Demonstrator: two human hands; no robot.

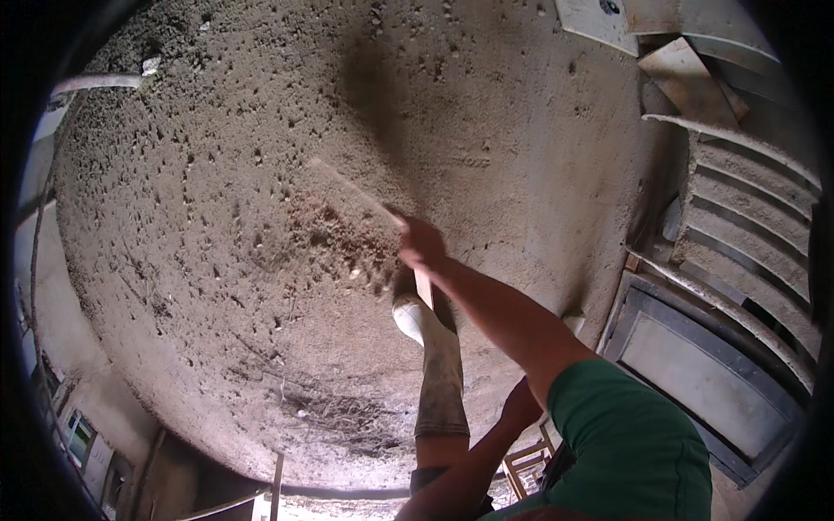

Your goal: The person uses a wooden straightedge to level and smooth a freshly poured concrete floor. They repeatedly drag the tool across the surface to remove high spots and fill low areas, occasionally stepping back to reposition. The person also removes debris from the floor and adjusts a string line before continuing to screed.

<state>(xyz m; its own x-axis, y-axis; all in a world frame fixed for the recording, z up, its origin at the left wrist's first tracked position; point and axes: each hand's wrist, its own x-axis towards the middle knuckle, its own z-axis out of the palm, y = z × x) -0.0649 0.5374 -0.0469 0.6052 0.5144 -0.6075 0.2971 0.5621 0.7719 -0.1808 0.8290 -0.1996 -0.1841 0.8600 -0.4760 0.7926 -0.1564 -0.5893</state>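
Near the middle, my right hand (pixel 421 245) is closed round a long pale wooden stick (pixel 356 193). It slants up and left over the dirt floor, blurred toward its far end. A short pale length of wood (pixel 423 286) shows just below this hand; whether it belongs to the same tool I cannot tell. My left hand (pixel 521 405) is curled beside my right upper arm, which partly covers it. What it grips, if anything, is hidden. A white rubber boot (pixel 441 373) on my leg stands below my right hand. Loose reddish-brown soil (pixel 334 234) lies left of that hand.
A slatted, dust-coated wooden piece (pixel 747 208) and a grey framed panel (pixel 704 373) line the right. Boards (pixel 686 78) lean at the upper right. A pale wall (pixel 104 399) runs along the left. A wooden frame (pixel 526 460) stands behind my arms.
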